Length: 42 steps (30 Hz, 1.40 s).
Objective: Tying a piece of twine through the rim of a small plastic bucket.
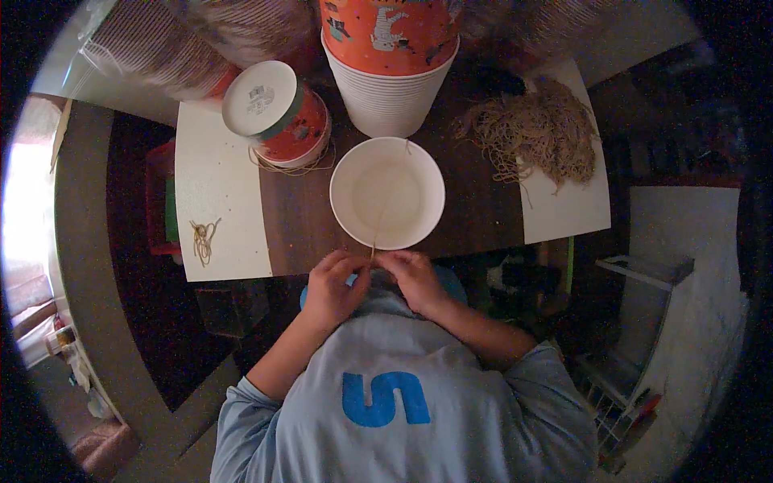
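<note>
Pinched string [376, 229] (pointing away, cupward)

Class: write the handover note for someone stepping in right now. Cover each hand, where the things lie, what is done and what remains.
Left hand and right hand meet at the table edge, pinching a thin string that runs up across the open white bowl.
Loose string pile lies far right; a few strands left.
Stacked cups behind; one cup lies tipped, string beside it.
The bowl's string is not visibly tied.
</note>
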### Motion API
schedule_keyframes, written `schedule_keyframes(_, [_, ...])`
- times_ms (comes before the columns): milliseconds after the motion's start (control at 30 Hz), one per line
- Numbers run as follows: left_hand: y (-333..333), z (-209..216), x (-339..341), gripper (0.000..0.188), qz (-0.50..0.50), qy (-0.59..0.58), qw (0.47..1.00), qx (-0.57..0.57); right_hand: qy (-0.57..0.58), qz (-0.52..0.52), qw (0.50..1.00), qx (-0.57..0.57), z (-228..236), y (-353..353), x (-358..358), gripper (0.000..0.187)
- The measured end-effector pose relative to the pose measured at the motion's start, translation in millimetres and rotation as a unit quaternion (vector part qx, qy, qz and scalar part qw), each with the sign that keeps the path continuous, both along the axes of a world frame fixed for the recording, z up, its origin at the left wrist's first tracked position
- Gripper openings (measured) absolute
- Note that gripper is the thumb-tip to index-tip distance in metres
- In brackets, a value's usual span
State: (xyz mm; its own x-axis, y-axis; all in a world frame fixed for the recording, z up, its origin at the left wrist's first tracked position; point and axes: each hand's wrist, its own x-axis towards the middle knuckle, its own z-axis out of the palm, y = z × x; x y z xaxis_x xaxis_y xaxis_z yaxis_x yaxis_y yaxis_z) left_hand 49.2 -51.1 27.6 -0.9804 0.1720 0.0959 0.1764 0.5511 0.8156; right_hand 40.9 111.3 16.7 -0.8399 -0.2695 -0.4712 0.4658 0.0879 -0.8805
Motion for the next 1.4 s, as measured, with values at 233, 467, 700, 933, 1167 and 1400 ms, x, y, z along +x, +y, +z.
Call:
schedule_keyframes(233, [2.4,3.7,1.2,0.009,0.032,-0.081,0.995,0.043,-0.115,-0.068,0.981,-0.141,-12.1,-6.3,-1.0,0.022])
schedule_keyframes(467, [-1.0,4.9,-0.2,0.008,0.079,-0.101,0.99,0.061,-0.107,-0.1,0.98,-0.135,-25.3,-5.8,2.7,0.02])
schedule_keyframes(700, [-2.8,5.7,-1.1,0.009,0.099,-0.227,0.941,0.231,-0.055,-0.052,0.997,0.026,-27.8,-4.4,0.8,0.028])
schedule_keyframes(933, [-2.4,11.9,-5.4,0.014,0.104,-0.286,0.904,0.301,-0.006,-0.055,0.998,0.034,-32.7,-6.0,0.7,0.028])
schedule_keyframes(1167, [-13.3,8.9,-2.1,0.013,0.082,-0.193,0.942,0.261,0.328,-0.012,0.931,0.161,19.5,-2.7,-6.7,0.019])
schedule_keyframes(1400, [-9.6,34.9,-14.9,0.007,0.062,-0.166,0.963,0.204,0.453,0.064,0.873,0.171,17.9,-13.5,-29.3,0.023])
